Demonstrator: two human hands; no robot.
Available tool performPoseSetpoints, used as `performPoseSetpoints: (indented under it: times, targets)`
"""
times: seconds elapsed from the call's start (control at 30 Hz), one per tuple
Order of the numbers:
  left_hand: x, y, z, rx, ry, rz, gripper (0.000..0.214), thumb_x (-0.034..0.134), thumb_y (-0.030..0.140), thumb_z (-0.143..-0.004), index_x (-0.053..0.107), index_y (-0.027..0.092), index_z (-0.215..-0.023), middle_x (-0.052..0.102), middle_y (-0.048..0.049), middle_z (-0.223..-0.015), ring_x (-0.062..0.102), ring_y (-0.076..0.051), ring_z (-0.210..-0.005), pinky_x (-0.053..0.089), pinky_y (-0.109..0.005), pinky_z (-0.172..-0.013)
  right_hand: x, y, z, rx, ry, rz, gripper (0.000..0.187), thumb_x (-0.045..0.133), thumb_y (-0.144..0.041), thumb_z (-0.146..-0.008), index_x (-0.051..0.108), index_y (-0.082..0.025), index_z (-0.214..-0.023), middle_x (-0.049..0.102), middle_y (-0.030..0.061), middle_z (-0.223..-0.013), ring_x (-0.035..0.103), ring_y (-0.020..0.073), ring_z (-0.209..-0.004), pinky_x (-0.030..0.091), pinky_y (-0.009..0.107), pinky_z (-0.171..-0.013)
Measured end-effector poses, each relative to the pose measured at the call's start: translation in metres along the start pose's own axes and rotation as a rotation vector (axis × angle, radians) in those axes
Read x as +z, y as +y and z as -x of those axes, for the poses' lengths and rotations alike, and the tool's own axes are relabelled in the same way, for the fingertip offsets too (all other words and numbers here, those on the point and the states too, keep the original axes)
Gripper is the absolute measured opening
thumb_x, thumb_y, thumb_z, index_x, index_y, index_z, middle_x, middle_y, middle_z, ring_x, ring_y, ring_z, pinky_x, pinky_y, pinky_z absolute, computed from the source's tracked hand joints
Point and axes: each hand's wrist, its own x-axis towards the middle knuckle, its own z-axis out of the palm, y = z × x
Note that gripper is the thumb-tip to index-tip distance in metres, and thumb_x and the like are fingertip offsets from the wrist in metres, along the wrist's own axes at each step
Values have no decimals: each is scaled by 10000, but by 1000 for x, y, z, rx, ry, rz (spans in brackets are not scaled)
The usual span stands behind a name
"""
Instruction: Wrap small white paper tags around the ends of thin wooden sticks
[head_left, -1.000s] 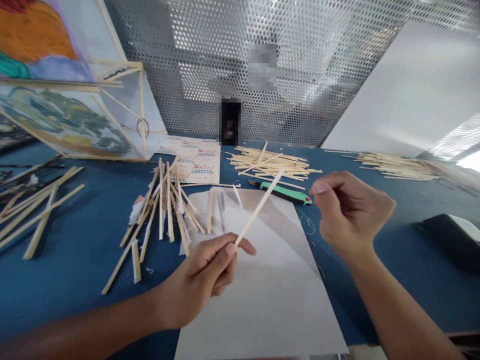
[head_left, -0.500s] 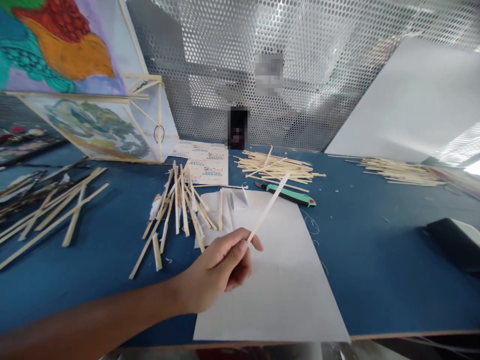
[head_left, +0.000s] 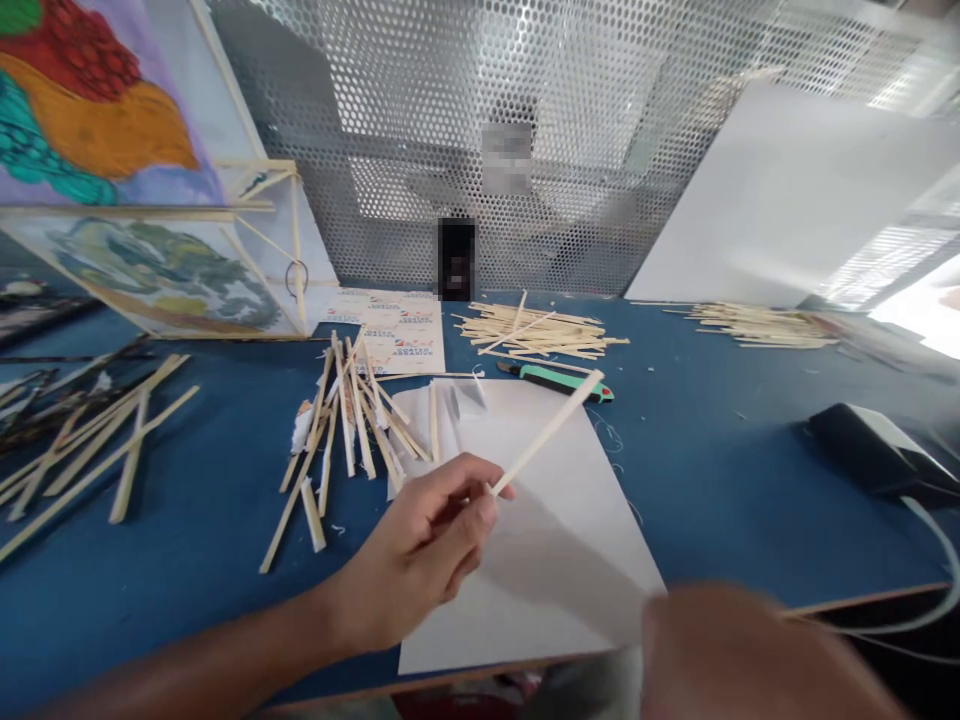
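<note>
My left hand (head_left: 427,550) pinches one end of a thin wooden stick (head_left: 551,430) between thumb and fingers. The stick slants up to the right over a white sheet of paper (head_left: 540,560) on the blue table. At the lower right, my right hand (head_left: 735,650) is a brown blur, and its fingers cannot be made out. A utility knife (head_left: 559,380) with a green and black handle lies behind the paper. Left of the paper is a loose heap of wooden sticks (head_left: 345,410), some with scraps of white paper on them.
Thinner sticks lie in a pile (head_left: 532,330) at the back and another pile (head_left: 757,325) farther right. Sandpaper sheets (head_left: 412,335) lie before a perforated metal screen (head_left: 570,150). Painted canvases (head_left: 172,270) lean at left. A black-and-white device (head_left: 885,450) with a cable sits at right.
My right hand has come into view from the lower right. The stick in my left hand has tipped further to the right. The whole view has shifted slightly.
</note>
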Motion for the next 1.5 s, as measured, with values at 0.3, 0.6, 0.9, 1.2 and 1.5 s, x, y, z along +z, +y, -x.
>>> performPoseSetpoints:
  times: [0.3,0.6,0.9,1.2,1.5]
  targets:
    - [-4,0,-1,47,42,-20,299,554,507,-983,547,210,-1021,314,117,-579,226,-33,-429,203,-123,-366,-16,64,-99,-79,392,-432,139,608,-320,-965,699,-225,-923,629,-8,-737,542,113,-616,436,243,-548]
    - [-6,-4,-5,-99,28,6,295,556,516,-980,555,222,-1007,273,118,-556,166,-37,-432,184,-129,-366,-3,72,-93,-60,363,-512,147,678,-219,-928,740,-219,-794,717,-20,-799,539,49,-502,445,194,-485]
    - [-8,-7,-9,-192,54,-7,304,565,530,-967,575,240,-1056,306,112,-547,177,-42,-434,213,-109,-354,-5,86,-92,-74,319,-509,214,669,-288,-937,709,-170,-763,654,-7,-658,542,71,-493,438,200,-471]
    - [-6,-4,-9,-242,38,107,267,619,490,-946,616,240,-1039,390,90,-646,240,-13,-416,206,-94,-334,-1,91,-90,-47,304,-622,203,658,-263,-942,671,-174,-759,608,-19,-657,491,65,-487,366,211,-456]
    - [-4,-9,-7,-128,83,103,282,603,475,-964,657,229,-1089,376,97,-625,182,-2,-416,209,-100,-357,1,80,-84,-60,504,-370,130,640,-214,-941,701,-189,-830,578,-43,-617,462,57,-478,359,208,-450]
